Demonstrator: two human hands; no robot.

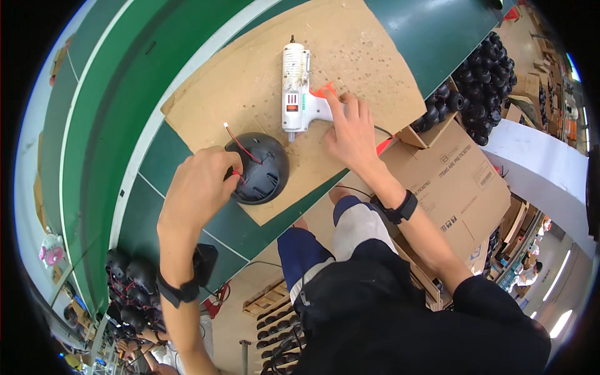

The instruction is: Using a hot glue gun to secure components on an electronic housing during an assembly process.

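A round black plastic shell (267, 170) rests on the cardboard sheet, its ribbed hollow side facing up. A red and dark wire (240, 144) ending in a small white plug rises from it. At the shell's left side my left hand (203, 181) is closed, thumb and fingertips pinching a short red wire (240, 179). To the right and farther off, a white hot glue gun (294, 94) with an orange trigger lies with its metal nozzle toward me. My right hand (351, 131) has its fingers around the gun's handle; the palm side is hidden.
Stained cardboard (350, 50) covers part of the green table (431, 31). A green belt (103, 125) curves along the left. Black shells (134, 275) with red wires are heaped lower left; more black parts (481, 81) are piled right. A large carton (450, 181) stands at right. Another person's hands (128, 347) show lower left.
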